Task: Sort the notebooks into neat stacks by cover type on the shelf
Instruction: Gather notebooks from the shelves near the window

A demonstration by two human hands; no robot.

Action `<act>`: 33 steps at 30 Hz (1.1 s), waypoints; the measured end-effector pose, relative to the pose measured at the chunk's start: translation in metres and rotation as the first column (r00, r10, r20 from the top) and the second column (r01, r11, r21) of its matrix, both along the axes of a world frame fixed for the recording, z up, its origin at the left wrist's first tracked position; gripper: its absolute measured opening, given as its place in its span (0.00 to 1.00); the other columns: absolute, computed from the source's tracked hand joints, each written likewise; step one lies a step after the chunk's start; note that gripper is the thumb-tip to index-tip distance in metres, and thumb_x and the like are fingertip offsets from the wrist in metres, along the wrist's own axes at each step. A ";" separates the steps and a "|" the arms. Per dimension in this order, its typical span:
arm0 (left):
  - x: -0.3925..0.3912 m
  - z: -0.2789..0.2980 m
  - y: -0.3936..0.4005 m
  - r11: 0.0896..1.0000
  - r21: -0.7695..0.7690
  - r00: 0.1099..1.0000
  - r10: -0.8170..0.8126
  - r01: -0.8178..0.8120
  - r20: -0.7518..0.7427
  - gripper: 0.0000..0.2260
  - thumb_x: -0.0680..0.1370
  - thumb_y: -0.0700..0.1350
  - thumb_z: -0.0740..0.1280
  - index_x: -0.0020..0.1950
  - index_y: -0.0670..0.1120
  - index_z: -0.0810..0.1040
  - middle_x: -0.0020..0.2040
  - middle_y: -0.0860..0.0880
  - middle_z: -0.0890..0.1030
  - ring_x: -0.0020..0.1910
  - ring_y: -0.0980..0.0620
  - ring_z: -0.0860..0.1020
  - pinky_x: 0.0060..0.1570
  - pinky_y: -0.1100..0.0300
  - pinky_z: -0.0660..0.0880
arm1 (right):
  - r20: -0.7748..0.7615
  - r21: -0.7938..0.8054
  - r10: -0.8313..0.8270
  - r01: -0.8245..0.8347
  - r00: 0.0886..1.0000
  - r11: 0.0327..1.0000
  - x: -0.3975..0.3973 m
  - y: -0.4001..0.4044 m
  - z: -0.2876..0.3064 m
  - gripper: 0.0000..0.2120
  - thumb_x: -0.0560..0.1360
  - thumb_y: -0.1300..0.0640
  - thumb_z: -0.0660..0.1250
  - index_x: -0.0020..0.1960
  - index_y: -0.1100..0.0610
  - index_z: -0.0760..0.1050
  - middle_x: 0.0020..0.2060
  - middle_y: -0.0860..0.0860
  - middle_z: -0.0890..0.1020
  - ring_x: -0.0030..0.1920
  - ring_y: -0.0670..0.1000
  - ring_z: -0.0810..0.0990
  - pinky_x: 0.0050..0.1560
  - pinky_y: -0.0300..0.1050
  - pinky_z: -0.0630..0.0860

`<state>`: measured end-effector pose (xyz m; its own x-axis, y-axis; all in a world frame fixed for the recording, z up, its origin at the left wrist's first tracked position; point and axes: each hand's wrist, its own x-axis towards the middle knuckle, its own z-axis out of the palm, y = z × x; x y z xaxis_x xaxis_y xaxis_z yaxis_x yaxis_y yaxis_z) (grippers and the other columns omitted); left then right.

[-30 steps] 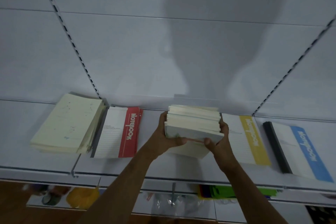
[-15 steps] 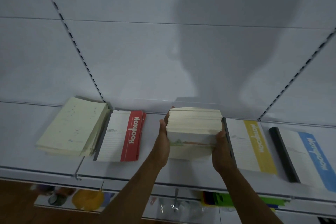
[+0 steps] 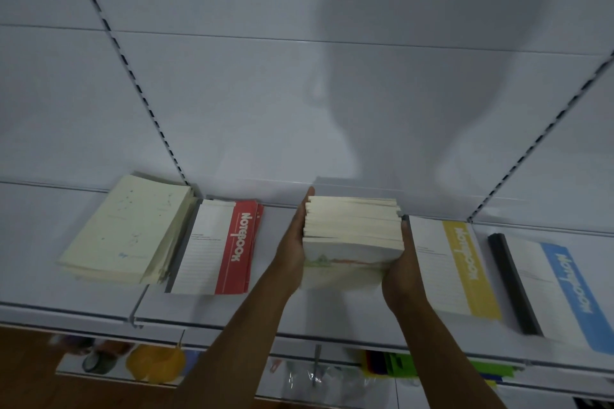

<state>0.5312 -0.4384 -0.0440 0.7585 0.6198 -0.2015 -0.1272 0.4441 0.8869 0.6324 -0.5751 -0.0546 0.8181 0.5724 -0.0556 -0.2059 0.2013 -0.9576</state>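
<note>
A thick stack of cream notebooks (image 3: pixel 352 229) with a landscape picture on the lowest visible cover sits in the middle of the white shelf (image 3: pixel 232 312). My left hand (image 3: pixel 294 249) presses flat against its left side and my right hand (image 3: pixel 400 271) holds its right side. To the left lie a red-banded notebook stack (image 3: pixel 219 249) and a pale cream stack (image 3: pixel 126 229). On the right lie a yellow-banded notebook (image 3: pixel 452 266) and a blue-banded notebook (image 3: pixel 558 289) with a black spine.
The white back panel (image 3: pixel 265 93) with slotted uprights rises behind the shelf. A lower shelf (image 3: pixel 109 372) shows tape rolls, a yellow object and green and purple items (image 3: pixel 432 367) under the front edge.
The stack has been lowered from a tilted, lifted hold and squared up on the shelf. Both hands shifted from gripping its front corners to pressing its sides.
</note>
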 end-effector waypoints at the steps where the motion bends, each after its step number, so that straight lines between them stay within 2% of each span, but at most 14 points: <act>1: 0.000 0.000 -0.001 1.000 0.005 1.000 -0.028 0.028 -0.010 0.18 0.82 0.59 0.52 0.69 0.62 0.70 0.68 0.48 0.75 0.66 0.44 0.74 0.69 0.41 0.66 | 0.012 0.000 0.011 -0.011 1.000 1.000 0.003 0.001 0.001 0.14 0.74 0.36 0.58 0.47 0.38 0.81 0.45 0.44 0.85 0.46 0.44 0.83 0.46 0.46 0.76; 4: -0.001 -0.001 -0.003 0.995 0.062 0.997 -0.079 0.079 -0.003 0.18 0.83 0.58 0.49 0.72 0.63 0.66 0.72 0.49 0.71 0.69 0.45 0.71 0.70 0.40 0.64 | 0.082 -0.025 0.010 -0.008 0.997 1.000 0.010 0.004 0.005 0.15 0.70 0.36 0.60 0.45 0.40 0.82 0.43 0.46 0.85 0.44 0.45 0.84 0.42 0.40 0.79; 7: -0.001 -0.003 -0.004 0.995 0.065 0.997 -0.071 0.070 0.013 0.17 0.83 0.57 0.49 0.71 0.64 0.68 0.72 0.51 0.71 0.69 0.46 0.71 0.70 0.41 0.65 | 0.088 -0.032 0.005 -0.003 0.996 0.999 0.015 0.005 0.007 0.17 0.68 0.35 0.62 0.46 0.43 0.82 0.43 0.48 0.85 0.44 0.47 0.83 0.43 0.42 0.80; 10: 0.000 -0.008 0.000 0.999 -0.003 0.999 -0.044 0.044 -0.013 0.21 0.83 0.58 0.50 0.74 0.57 0.65 0.73 0.46 0.69 0.70 0.43 0.70 0.70 0.41 0.65 | 0.052 -0.064 0.043 -0.040 0.998 0.997 0.013 0.002 0.002 0.19 0.65 0.31 0.62 0.46 0.40 0.82 0.43 0.45 0.85 0.44 0.44 0.83 0.40 0.36 0.79; 12: 0.006 -0.006 -0.002 1.000 -0.021 0.999 -0.023 0.022 -0.048 0.23 0.82 0.59 0.52 0.74 0.53 0.66 0.73 0.43 0.68 0.70 0.41 0.69 0.71 0.40 0.62 | 0.002 -0.051 0.027 -0.027 1.000 0.998 0.013 -0.003 -0.005 0.21 0.65 0.32 0.63 0.47 0.44 0.82 0.44 0.47 0.85 0.44 0.47 0.83 0.45 0.44 0.79; 14: 0.011 -0.003 -0.007 0.998 -0.030 0.998 0.053 -0.054 -0.044 0.20 0.81 0.58 0.56 0.69 0.53 0.73 0.67 0.44 0.76 0.67 0.41 0.73 0.68 0.40 0.66 | -0.045 -0.031 0.005 -0.007 0.999 0.999 0.010 -0.006 -0.009 0.18 0.69 0.34 0.64 0.47 0.46 0.82 0.44 0.49 0.85 0.45 0.50 0.83 0.50 0.53 0.77; 16: 0.012 -0.003 -0.009 0.994 -0.033 0.994 0.107 -0.108 -0.030 0.19 0.78 0.59 0.58 0.65 0.55 0.78 0.61 0.45 0.80 0.63 0.41 0.76 0.66 0.41 0.69 | -0.089 -0.028 -0.037 0.034 0.995 0.999 0.007 -0.006 -0.009 0.16 0.71 0.36 0.62 0.45 0.44 0.83 0.43 0.49 0.85 0.44 0.50 0.83 0.54 0.57 0.76; 18: 0.008 -0.007 -0.009 0.996 -0.047 0.997 0.069 -0.070 -0.021 0.20 0.78 0.59 0.59 0.67 0.55 0.76 0.64 0.45 0.79 0.65 0.41 0.75 0.68 0.38 0.66 | -0.064 -0.030 -0.048 0.046 0.997 0.998 0.003 -0.005 -0.007 0.14 0.70 0.35 0.63 0.43 0.42 0.83 0.42 0.47 0.85 0.43 0.47 0.83 0.51 0.54 0.76; 21: 0.003 -0.010 -0.005 1.000 -0.029 0.999 -0.010 0.009 -0.031 0.20 0.79 0.59 0.56 0.69 0.57 0.73 0.69 0.47 0.74 0.69 0.42 0.71 0.71 0.38 0.61 | -0.023 -0.042 -0.043 0.042 0.999 0.998 0.001 -0.003 -0.001 0.20 0.61 0.28 0.67 0.42 0.42 0.81 0.42 0.47 0.84 0.43 0.47 0.83 0.46 0.48 0.77; 23: 0.003 -0.009 -0.008 1.000 -0.008 0.999 -0.001 0.000 -0.039 0.20 0.79 0.60 0.55 0.68 0.58 0.74 0.68 0.48 0.75 0.69 0.42 0.71 0.70 0.38 0.62 | 0.001 -0.021 -0.047 0.047 0.999 0.999 0.001 -0.001 0.000 0.18 0.63 0.30 0.66 0.42 0.42 0.81 0.41 0.48 0.84 0.42 0.47 0.83 0.46 0.47 0.77; 25: 0.004 -0.009 -0.013 0.996 -0.004 0.995 0.084 -0.085 -0.052 0.19 0.79 0.61 0.54 0.58 0.59 0.81 0.58 0.50 0.82 0.63 0.43 0.76 0.63 0.43 0.70 | -0.029 -0.006 -0.072 0.072 0.997 0.997 0.003 0.000 -0.001 0.16 0.65 0.33 0.63 0.41 0.43 0.80 0.40 0.48 0.83 0.41 0.47 0.82 0.47 0.50 0.75; 27: 0.006 -0.012 -0.017 0.982 0.009 0.979 0.187 -0.187 -0.081 0.24 0.80 0.62 0.50 0.48 0.58 0.85 0.47 0.52 0.86 0.53 0.47 0.81 0.52 0.50 0.76 | -0.080 0.010 -0.102 0.103 0.992 0.995 0.003 0.002 -0.006 0.16 0.66 0.34 0.63 0.41 0.44 0.81 0.40 0.49 0.83 0.41 0.48 0.81 0.48 0.50 0.74; 31: 0.010 -0.014 -0.016 0.973 0.001 0.971 0.230 -0.231 -0.064 0.29 0.81 0.62 0.45 0.45 0.57 0.86 0.44 0.52 0.86 0.44 0.56 0.84 0.38 0.64 0.78 | -0.128 0.016 -0.154 0.157 0.980 0.987 0.003 0.004 -0.009 0.15 0.74 0.39 0.60 0.39 0.44 0.81 0.37 0.46 0.83 0.38 0.45 0.82 0.46 0.50 0.73; 33: 0.011 -0.015 -0.015 0.974 -0.010 0.973 0.226 -0.226 -0.049 0.29 0.82 0.61 0.46 0.44 0.56 0.86 0.43 0.53 0.86 0.44 0.56 0.84 0.40 0.63 0.78 | -0.109 0.006 -0.158 0.160 0.981 0.987 0.004 0.005 -0.009 0.15 0.71 0.37 0.61 0.38 0.43 0.81 0.36 0.45 0.83 0.36 0.44 0.82 0.43 0.48 0.73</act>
<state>0.5420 -0.4534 -0.0585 0.5884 0.7706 -0.2450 -0.1836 0.4224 0.8876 0.6364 -0.5703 -0.0631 0.8885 0.4367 -0.1410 -0.2719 0.2536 -0.9283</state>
